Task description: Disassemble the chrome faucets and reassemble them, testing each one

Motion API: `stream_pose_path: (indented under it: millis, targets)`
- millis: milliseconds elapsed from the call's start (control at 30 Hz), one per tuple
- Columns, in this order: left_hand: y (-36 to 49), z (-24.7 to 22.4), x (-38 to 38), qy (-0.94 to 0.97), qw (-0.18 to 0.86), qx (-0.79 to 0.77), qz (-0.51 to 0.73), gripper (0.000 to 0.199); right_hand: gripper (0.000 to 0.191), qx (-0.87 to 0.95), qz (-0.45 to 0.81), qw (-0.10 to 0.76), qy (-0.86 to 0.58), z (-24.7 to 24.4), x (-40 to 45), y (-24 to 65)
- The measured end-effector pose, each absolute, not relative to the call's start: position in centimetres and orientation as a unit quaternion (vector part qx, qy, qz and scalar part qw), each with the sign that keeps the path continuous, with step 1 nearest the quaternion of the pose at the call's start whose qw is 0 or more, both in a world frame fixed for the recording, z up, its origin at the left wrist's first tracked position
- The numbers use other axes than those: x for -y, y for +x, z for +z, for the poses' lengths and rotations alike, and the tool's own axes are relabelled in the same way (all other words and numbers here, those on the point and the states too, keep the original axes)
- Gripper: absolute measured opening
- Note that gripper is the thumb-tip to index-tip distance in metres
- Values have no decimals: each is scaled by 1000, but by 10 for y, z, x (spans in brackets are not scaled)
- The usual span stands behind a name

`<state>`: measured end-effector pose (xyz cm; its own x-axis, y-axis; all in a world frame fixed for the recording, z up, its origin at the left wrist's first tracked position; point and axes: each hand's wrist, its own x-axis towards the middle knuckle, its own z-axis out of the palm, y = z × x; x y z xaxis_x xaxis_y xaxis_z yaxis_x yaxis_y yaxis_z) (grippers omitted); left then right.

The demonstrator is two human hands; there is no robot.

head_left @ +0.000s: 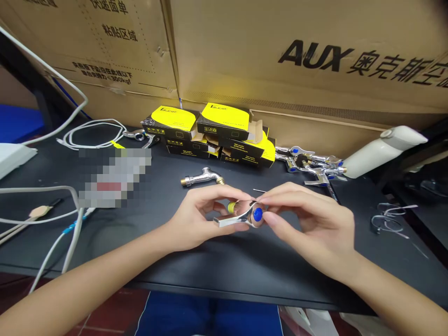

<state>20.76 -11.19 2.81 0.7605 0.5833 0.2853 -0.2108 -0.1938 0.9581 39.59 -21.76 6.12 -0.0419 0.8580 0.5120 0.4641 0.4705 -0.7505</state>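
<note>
Above the front part of the black table, my left hand (199, 214) grips a chrome faucet (245, 215) with a lever handle pointing left and a brass-coloured end. A round blue cap (258, 214) sits on the handle's hub. From the other side, my right hand (311, 224) pinches at the hub, thumb and fingertips touching beside the blue cap; whether anything small is between them is hidden. Just behind my left hand lies a chrome faucet body (203, 177) without a handle, brass at both ends. A thin metal shaft (259, 190) shows behind my fingers.
Several black and yellow faucet boxes (175, 119) are stacked at the back. Right of them lies a pile of chrome faucets (315, 165) beside a leaning white bottle (388, 149). Glasses (390, 221) rest at the right. White cables (77, 210) and a blurred-out object (115, 179) occupy the left.
</note>
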Motion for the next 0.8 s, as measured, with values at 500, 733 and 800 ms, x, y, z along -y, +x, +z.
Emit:
stream_pose_path:
  millis: [500, 733, 800]
  targets:
    - [211, 22, 112, 709, 634, -162, 263, 41, 30, 718, 222, 447, -485, 58, 213, 395]
    - [203, 29, 83, 841, 400, -237, 276, 49, 26, 539, 318, 551, -553, 43, 197, 425]
    - [198, 28, 69, 894, 234, -280, 260, 42, 24, 507, 321, 572, -559, 32, 195, 436]
